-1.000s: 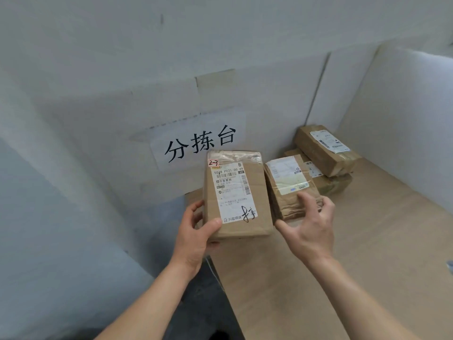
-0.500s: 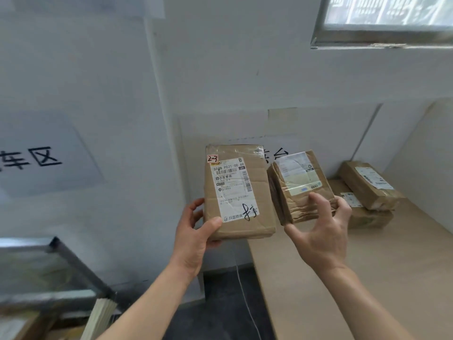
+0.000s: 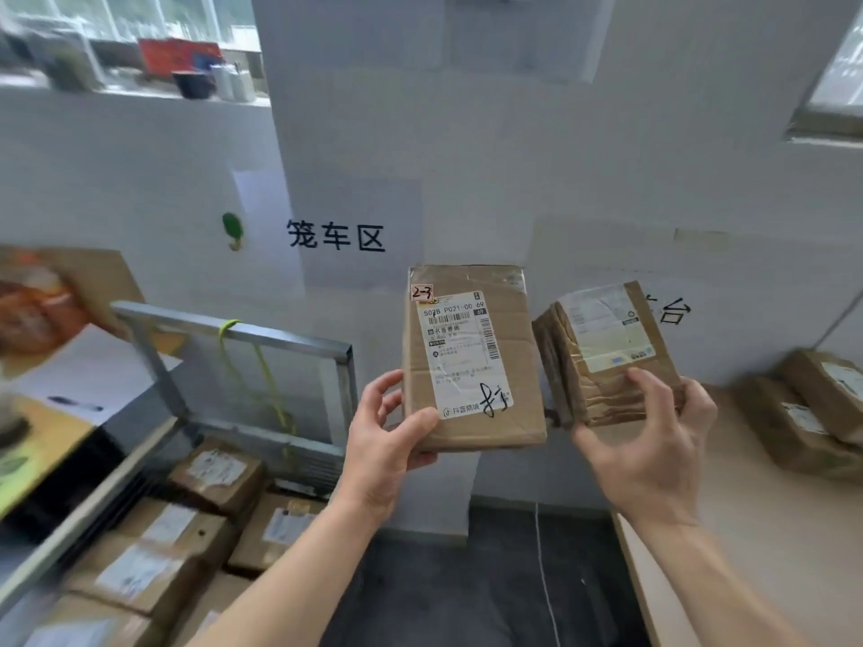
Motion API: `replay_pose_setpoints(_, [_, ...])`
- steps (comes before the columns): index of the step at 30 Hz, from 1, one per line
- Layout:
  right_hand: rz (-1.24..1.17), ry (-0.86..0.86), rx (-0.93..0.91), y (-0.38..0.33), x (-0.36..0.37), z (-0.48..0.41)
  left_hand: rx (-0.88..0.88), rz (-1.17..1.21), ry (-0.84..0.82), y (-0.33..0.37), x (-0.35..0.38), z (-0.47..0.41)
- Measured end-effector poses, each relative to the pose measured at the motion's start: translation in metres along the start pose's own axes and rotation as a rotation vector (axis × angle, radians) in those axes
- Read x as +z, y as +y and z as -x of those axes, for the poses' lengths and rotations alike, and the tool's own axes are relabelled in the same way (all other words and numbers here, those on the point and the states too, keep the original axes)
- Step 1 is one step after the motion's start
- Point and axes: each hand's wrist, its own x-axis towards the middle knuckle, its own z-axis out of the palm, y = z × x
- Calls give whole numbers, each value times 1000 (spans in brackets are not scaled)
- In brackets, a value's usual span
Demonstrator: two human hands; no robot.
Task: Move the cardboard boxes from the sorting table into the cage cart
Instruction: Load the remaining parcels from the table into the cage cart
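My left hand [image 3: 387,448] grips a flat brown box with a white shipping label [image 3: 471,357] by its lower left corner, held upright in the air. A smaller, crumpled brown box [image 3: 602,352] sits in my right hand [image 3: 654,441], fingers wrapped over its lower edge. Both boxes hang between the sorting table [image 3: 728,562] at the right and the metal cage cart [image 3: 243,329] at the lower left. Several labelled boxes [image 3: 154,548] lie inside the cart. Two more boxes [image 3: 812,413] are stacked on the table by the wall.
Dark floor [image 3: 467,600] separates cart and table, with a thin white cord running across it. A white wall with signs stands straight ahead. Yellow-green string hangs from the cart's frame. Blurred papers and a picture lie at the far left.
The view has swung left from the table toward the cage cart. Both boxes moved along with my hands, and the cart with its boxes has come into sight.
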Motion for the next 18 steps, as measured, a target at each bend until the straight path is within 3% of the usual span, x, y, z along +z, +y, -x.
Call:
replay_pose_setpoints(8, [-175,-122,-102,-103,27,49,105,6,192,44,-103,72])
replay_pose_setpoints(18, [-438,-359,-322,-184,71,88,250,31,539,69,-174,172])
